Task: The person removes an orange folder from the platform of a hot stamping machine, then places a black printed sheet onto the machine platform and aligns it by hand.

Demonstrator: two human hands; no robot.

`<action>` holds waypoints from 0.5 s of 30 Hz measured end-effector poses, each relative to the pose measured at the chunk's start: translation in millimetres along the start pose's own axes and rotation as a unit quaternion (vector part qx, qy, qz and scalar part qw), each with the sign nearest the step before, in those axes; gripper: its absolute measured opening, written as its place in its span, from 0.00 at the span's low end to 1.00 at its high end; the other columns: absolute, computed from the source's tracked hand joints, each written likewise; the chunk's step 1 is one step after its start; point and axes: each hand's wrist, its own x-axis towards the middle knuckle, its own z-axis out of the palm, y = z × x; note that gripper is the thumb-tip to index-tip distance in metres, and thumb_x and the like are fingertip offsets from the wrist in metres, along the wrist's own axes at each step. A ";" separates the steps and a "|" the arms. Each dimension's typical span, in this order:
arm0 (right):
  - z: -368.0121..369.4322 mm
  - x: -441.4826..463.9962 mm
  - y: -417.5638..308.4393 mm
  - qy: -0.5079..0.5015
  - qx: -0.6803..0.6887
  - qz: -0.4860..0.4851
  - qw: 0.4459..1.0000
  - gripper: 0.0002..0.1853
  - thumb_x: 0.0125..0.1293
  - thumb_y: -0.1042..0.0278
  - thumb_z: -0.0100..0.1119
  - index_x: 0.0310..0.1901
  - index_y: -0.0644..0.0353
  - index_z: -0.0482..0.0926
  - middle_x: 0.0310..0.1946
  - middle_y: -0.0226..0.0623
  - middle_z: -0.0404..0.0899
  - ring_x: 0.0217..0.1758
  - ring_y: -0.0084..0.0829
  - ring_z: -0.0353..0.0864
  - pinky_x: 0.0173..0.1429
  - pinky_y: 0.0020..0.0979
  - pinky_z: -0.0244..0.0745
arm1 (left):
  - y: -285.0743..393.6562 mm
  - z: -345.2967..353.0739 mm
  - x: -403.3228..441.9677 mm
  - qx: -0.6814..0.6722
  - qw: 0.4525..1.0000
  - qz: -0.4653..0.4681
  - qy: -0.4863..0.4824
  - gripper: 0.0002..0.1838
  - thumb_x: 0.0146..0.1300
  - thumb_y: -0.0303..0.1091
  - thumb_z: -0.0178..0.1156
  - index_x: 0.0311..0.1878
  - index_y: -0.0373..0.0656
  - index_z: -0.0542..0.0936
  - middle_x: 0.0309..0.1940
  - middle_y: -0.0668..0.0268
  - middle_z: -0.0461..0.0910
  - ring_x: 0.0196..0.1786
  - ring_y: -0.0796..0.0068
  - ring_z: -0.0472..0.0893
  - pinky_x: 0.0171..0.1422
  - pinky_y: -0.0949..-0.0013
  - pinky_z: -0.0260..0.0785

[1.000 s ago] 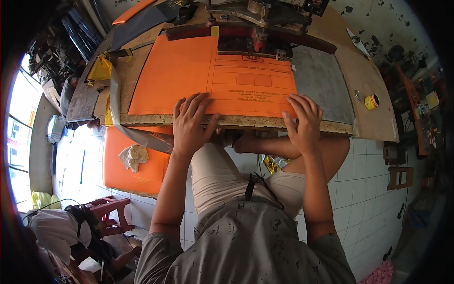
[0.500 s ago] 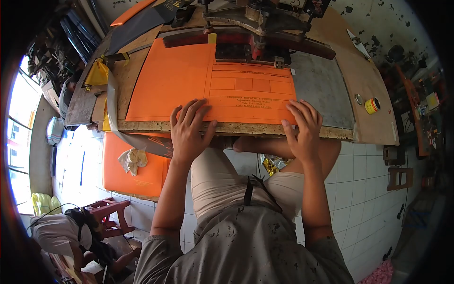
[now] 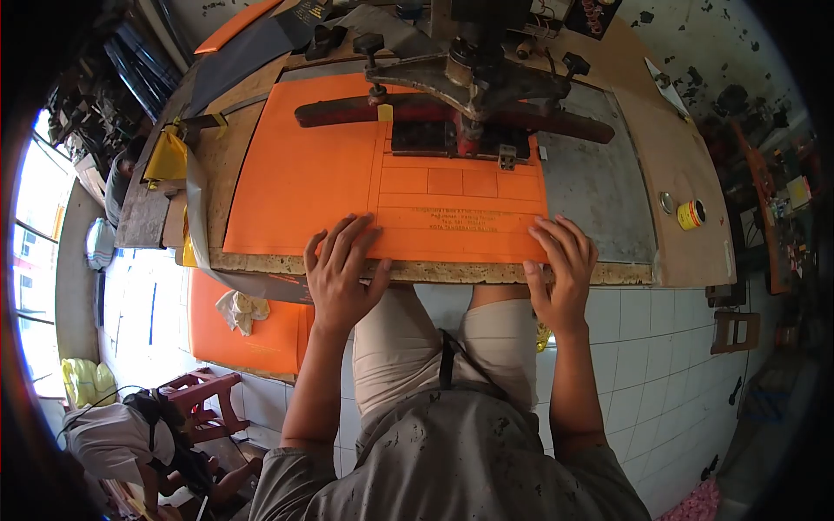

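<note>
A large orange card sheet (image 3: 300, 174) printed with lines, boxes and text lies on the workbench, reaching its front edge. My left hand (image 3: 340, 273) rests at the sheet's front edge, left of the printed text, with fingers spread on the card. At the front right corner my right hand (image 3: 560, 269) touches the sheet, its fingers extended and apart. Neither hand grips anything. Over the back of the sheet stands a stamping press (image 3: 469, 82) with a red cross bar (image 3: 339, 111). Its dark plate (image 3: 421, 139) hides part of the printed panel.
A grey metal plate (image 3: 599, 204) lies right of the sheet, with a small yellow tin (image 3: 690, 214) beyond. Yellow foil (image 3: 167, 158) hangs at the left. More orange sheets (image 3: 228, 326) and a crumpled cloth (image 3: 243, 311) are lower left. Another person (image 3: 122, 443) bends nearby.
The press head has come down toward the sheet, and its plate now covers a printed line that showed before. My hands keep their places on the card. My legs have drawn together; the view has tilted.
</note>
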 end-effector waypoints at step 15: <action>-3.9 -14.0 10.4 0.093 0.087 -0.003 0.992 0.23 0.77 0.48 0.54 0.51 0.61 0.88 0.55 0.39 0.86 0.65 0.44 0.80 0.71 0.46 0.68 | -5.8 10.8 -8.3 0.053 0.998 0.017 0.024 0.21 0.77 0.52 0.54 0.59 0.50 0.86 0.64 0.66 0.85 0.70 0.61 0.81 0.80 0.53 0.56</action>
